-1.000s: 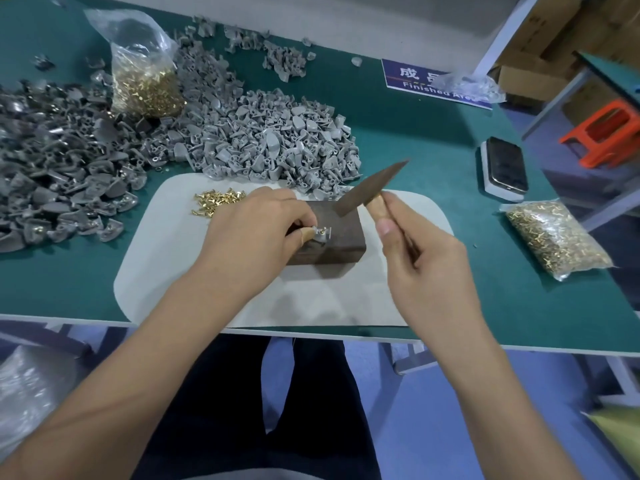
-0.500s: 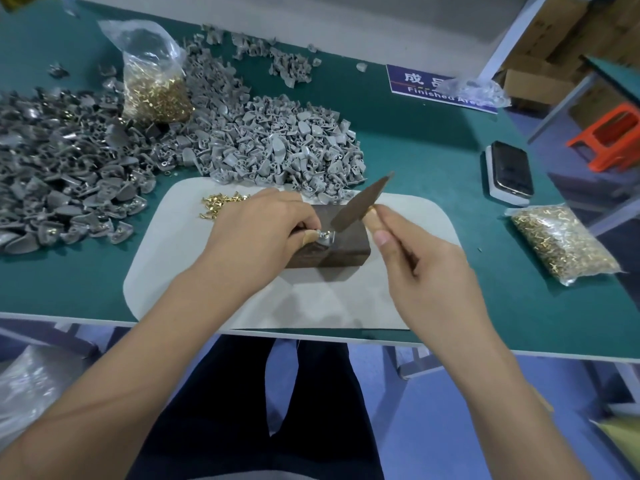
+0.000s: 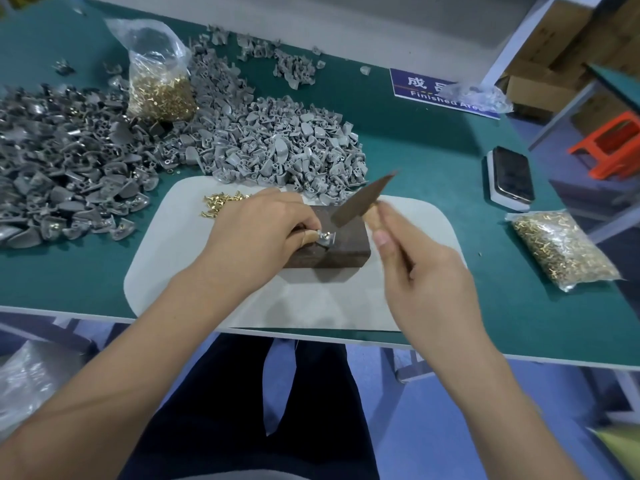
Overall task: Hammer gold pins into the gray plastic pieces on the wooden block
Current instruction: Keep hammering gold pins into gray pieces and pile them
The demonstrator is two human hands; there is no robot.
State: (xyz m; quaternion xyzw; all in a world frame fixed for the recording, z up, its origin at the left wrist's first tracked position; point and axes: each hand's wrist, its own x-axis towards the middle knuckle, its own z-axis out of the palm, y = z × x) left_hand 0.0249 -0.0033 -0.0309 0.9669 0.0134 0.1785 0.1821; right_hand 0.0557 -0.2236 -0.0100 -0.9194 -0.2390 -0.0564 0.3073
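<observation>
Centre frame, the left hand (image 3: 256,233) pinches a gray plastic piece (image 3: 325,239) on top of the dark wooden block (image 3: 332,251), fingers clamped on it. The right hand (image 3: 426,278) grips a wooden-handled hammer (image 3: 360,200), fingers curled round the handle, its flat metal head angled just above the piece. The block sits on a pale mat (image 3: 408,306) on the green worktop (image 3: 433,150). Loose gold pins (image 3: 221,202) lie on the mat's upper left, beside the gray heap (image 3: 277,147).

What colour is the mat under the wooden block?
Pale off-white, seen from the head view: the mat lies under the block.
</observation>
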